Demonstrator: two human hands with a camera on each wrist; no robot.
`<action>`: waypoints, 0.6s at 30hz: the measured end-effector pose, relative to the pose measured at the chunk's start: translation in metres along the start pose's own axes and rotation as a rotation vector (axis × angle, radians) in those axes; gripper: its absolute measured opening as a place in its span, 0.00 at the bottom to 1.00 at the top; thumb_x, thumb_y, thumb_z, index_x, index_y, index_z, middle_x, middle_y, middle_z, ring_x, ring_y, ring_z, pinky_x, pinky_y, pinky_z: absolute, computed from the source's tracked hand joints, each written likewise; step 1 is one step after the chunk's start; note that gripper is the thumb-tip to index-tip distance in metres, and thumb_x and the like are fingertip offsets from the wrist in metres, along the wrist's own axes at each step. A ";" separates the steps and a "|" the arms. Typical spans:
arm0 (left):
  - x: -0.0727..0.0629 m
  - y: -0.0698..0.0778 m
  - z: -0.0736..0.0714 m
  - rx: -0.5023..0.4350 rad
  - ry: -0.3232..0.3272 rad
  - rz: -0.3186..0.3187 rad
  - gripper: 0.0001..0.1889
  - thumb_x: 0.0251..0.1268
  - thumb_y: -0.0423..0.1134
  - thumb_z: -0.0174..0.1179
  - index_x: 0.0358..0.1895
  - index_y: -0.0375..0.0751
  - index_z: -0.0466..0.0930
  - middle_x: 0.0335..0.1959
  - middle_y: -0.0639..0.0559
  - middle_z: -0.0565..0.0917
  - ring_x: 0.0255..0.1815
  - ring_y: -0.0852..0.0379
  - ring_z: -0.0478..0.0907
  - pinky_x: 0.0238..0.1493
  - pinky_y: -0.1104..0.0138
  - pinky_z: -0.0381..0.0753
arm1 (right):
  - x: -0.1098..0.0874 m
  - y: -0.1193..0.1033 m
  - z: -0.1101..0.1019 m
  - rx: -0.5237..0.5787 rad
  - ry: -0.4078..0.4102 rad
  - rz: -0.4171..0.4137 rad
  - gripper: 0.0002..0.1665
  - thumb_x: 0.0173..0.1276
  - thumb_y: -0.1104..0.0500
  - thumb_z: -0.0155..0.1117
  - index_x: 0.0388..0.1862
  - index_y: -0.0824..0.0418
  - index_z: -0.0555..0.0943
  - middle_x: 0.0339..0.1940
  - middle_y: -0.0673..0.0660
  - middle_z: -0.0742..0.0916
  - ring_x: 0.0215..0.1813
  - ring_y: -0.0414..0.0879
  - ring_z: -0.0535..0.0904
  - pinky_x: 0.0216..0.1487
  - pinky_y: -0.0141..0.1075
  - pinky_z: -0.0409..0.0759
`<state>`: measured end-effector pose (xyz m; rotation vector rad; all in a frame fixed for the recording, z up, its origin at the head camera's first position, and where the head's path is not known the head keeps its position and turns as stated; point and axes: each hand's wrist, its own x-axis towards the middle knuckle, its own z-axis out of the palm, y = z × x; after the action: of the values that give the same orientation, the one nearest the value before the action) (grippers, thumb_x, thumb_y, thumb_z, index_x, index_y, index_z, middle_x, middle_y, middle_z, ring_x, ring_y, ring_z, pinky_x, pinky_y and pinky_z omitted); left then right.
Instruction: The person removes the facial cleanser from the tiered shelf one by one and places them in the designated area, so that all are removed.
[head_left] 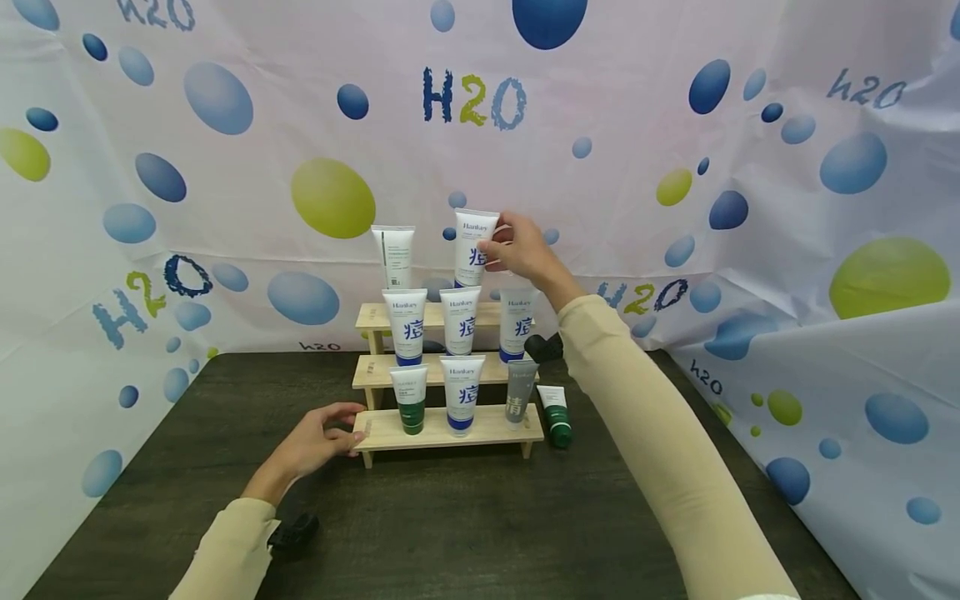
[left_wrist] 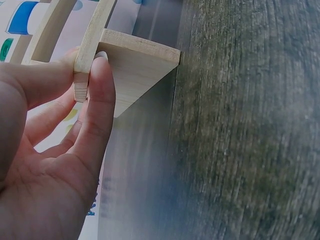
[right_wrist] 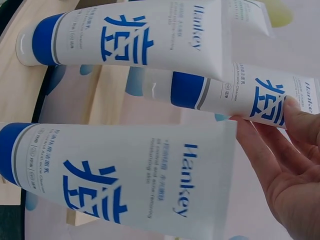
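Note:
In the head view my right hand [head_left: 521, 250] pinches a white-and-blue cosmetic tube [head_left: 474, 242] by its upper side, above the top tier of a wooden stepped rack [head_left: 450, 440]. The lower end of this tube is hidden behind a front tube, so I cannot tell whether it touches the board. The right wrist view shows thumb and fingers around the held tube [right_wrist: 235, 95]. My left hand [head_left: 318, 446] grips the left end of the rack's lowest board [left_wrist: 90, 60], with the thumb on one side and fingers on the other.
A white tube [head_left: 395, 257] stands on the top tier. Three white-and-blue tubes, including one in the middle [head_left: 460, 321], occupy the second tier. The bottom tier bears a green-and-white tube [head_left: 410, 400], a white-and-blue tube [head_left: 461, 392] and a grey tube [head_left: 519, 392]. Another green tube [head_left: 556, 417] lies right of the rack.

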<state>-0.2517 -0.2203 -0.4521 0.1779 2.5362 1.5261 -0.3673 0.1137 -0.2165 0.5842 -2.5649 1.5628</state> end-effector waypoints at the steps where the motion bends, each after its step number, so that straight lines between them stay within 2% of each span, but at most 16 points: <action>1: 0.000 0.000 0.000 -0.001 0.000 -0.001 0.31 0.72 0.35 0.65 0.74 0.30 0.66 0.66 0.28 0.71 0.42 0.54 0.87 0.48 0.57 0.87 | 0.000 -0.001 -0.001 0.006 0.002 -0.002 0.20 0.78 0.64 0.60 0.64 0.69 0.71 0.58 0.70 0.82 0.57 0.64 0.85 0.58 0.51 0.85; 10: 0.003 -0.002 0.000 0.005 0.005 0.013 0.31 0.72 0.34 0.65 0.74 0.29 0.66 0.66 0.28 0.71 0.42 0.54 0.87 0.47 0.58 0.87 | -0.004 -0.007 -0.019 0.046 0.059 -0.017 0.20 0.78 0.63 0.60 0.65 0.68 0.71 0.58 0.69 0.82 0.58 0.62 0.85 0.60 0.53 0.84; 18: 0.003 -0.003 0.000 -0.003 -0.004 0.045 0.31 0.72 0.34 0.65 0.74 0.28 0.65 0.65 0.26 0.71 0.43 0.54 0.87 0.46 0.58 0.87 | -0.009 0.002 -0.043 0.052 0.117 -0.005 0.21 0.79 0.63 0.59 0.66 0.69 0.70 0.59 0.69 0.82 0.57 0.62 0.86 0.59 0.49 0.85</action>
<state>-0.2542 -0.2213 -0.4552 0.2391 2.5432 1.5443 -0.3650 0.1545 -0.1998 0.4883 -2.4432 1.6154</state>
